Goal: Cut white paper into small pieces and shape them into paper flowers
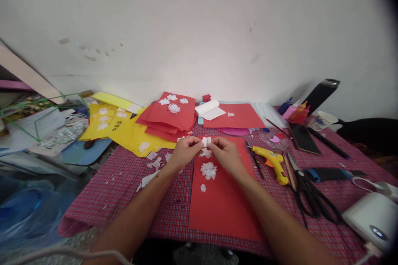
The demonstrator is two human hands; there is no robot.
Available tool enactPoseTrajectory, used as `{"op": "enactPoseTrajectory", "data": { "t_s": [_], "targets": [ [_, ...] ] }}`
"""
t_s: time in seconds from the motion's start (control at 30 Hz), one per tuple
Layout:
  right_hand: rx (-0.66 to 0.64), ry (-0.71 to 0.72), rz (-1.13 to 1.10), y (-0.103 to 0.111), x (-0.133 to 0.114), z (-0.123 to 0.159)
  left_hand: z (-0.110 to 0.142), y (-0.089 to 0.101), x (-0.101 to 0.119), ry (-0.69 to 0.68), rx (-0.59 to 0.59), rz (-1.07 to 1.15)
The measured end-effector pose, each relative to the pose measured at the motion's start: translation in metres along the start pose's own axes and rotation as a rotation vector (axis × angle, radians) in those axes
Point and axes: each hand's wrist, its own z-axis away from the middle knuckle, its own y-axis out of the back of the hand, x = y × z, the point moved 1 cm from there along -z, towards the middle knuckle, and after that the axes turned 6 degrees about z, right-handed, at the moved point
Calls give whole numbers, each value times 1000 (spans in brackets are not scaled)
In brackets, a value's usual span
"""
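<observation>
One white paper piece, pinched by the left hand and right hand, risked tearing between their closed fingers if they pulled unevenly.

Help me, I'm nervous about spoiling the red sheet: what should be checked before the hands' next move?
1. White paper piece pinched by the left hand and right hand: ok.
2. White flower uncovered: ok, it lies in view on the red sheet.
3. Scissors off that sheet: ok, on the tablecloth to its right.
4. Glue gun hot or cold: cannot tell.
5. Tablecloth free of white scraps: not ok, several lie left of the sheet.
</observation>
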Motion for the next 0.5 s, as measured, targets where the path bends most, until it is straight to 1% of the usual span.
{"op": "enactPoseTrajectory", "data": {
  "t_s": [0.1,0.27,0.5],
  "targets": [
    [-13,30,0,-2,1,2,0,-1,-1,6,-29,31],
    [-66,86,1,-4,1,4,-1,-1,-5,23,-39,89],
    [-64,160,43,-3,-3,5,0,-1,-2,20,-76,77]
  ]
}}
